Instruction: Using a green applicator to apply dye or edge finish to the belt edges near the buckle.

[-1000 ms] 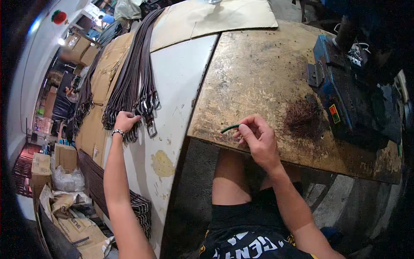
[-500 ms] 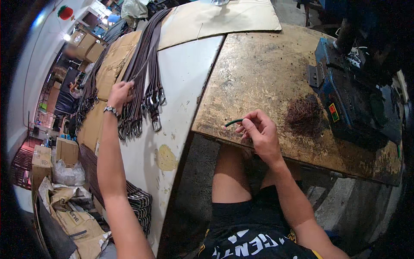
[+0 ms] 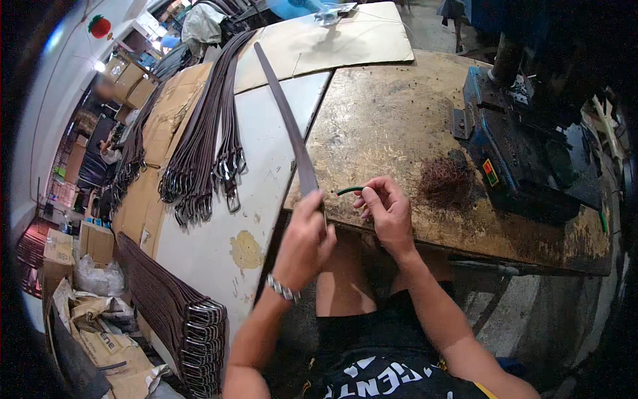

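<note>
A long dark brown belt (image 3: pixel 284 113) stretches from my left hand (image 3: pixel 302 239) toward the far cardboard. My closed, slightly blurred left fingers grip its near end, just left of my right hand (image 3: pixel 391 216). Between thumb and fingers, the right hand pinches a short, curved green piece like a thin tube or handle (image 3: pixel 349 190); its lower part is hidden in the palm. Both hands hover over the near edge of the worn wooden table (image 3: pixel 372 133). Left of them, a bundle of brown belts (image 3: pixel 211 113) with metal buckles lies across cardboard and a white tabletop (image 3: pixel 272 149).
A tangle of thin reddish-brown strands (image 3: pixel 446 181) sits beside a dark blue machine (image 3: pixel 477 100) on the right. Neatly layered belts (image 3: pixel 166 299) with buckles lie at lower left. Cartons (image 3: pixel 96 241) and torn paper sacks (image 3: pixel 100 339) stand beyond. A person (image 3: pixel 108 151) is far left.
My left hand has come from the belt bundle toward the right hand, drawing one belt out across the white tabletop. The right hand still pinches the green piece.
</note>
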